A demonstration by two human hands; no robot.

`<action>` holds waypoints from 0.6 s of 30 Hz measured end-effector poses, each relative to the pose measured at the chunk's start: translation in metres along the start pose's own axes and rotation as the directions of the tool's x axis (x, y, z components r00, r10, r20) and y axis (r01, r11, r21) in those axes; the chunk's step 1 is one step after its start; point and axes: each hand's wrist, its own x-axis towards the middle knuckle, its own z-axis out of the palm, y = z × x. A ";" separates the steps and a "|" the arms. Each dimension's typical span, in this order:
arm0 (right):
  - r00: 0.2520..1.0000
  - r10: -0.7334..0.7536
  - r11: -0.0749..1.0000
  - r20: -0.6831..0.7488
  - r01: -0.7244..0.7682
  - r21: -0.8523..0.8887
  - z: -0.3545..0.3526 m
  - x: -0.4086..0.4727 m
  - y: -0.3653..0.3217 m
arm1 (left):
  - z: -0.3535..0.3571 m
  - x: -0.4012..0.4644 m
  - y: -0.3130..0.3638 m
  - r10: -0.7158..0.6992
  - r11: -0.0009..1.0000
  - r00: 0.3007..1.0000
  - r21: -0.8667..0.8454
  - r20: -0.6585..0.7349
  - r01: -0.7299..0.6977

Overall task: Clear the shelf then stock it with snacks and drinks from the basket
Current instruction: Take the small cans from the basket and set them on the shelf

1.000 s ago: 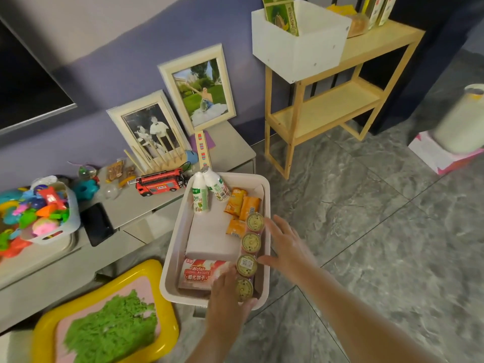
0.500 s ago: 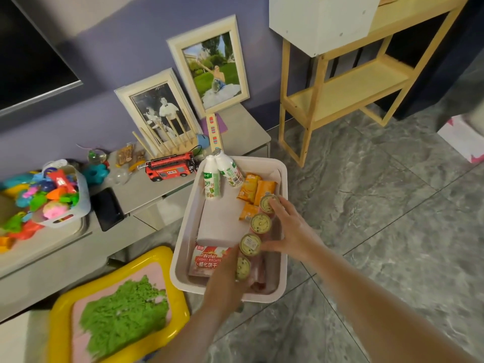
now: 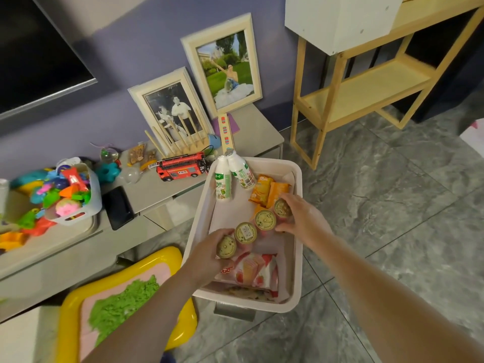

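A pale basket (image 3: 298, 179) stands in front of me. Inside lies a row of several small cups with gold lids (image 3: 255, 226). My left hand (image 3: 207, 254) grips the near end of that row and my right hand (image 3: 301, 218) grips the far end, the row lifted off the wafer packet (image 3: 255, 271) beneath. Two white drink bottles (image 3: 230, 176) and orange snack packs (image 3: 267, 189) lie at the basket's far end. The wooden shelf (image 3: 366, 85) stands at the upper right with its middle board bare.
A white box (image 3: 337, 19) sits on the shelf top. A low grey cabinet (image 3: 162, 189) to the left carries photo frames, a red toy bus (image 3: 180, 169), a phone and a tub of toys. A yellow tray of green sand (image 3: 123, 302) lies on the floor.
Both hands have closed in on the ends of the cup row and raised it, uncovering the wafer packet. The camera has tilted down and nearer to the basket.
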 end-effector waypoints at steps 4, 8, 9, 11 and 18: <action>0.995 -0.002 0.996 -0.095 0.010 0.086 -0.013 -0.007 0.003 | -0.027 0.000 0.021 -0.003 1.000 1.000 -0.027 0.019 0.004; 0.978 0.035 0.966 -0.203 0.020 0.259 -0.046 -0.022 -0.008 | -0.056 0.000 0.060 0.035 0.991 0.999 -0.132 0.030 -0.030; 0.973 0.047 0.957 -0.226 0.021 0.291 -0.060 -0.026 -0.013 | -0.064 0.000 0.072 0.055 0.988 0.998 -0.147 0.024 -0.051; 0.963 0.072 0.939 -0.261 0.023 0.342 -0.091 -0.033 -0.021 | -0.080 0.003 0.101 0.100 0.983 0.995 -0.157 0.018 -0.096; 0.895 0.082 0.948 -0.438 0.066 0.311 -0.229 -0.062 -0.060 | -0.135 0.014 0.234 0.283 0.954 0.957 -0.118 0.059 -0.275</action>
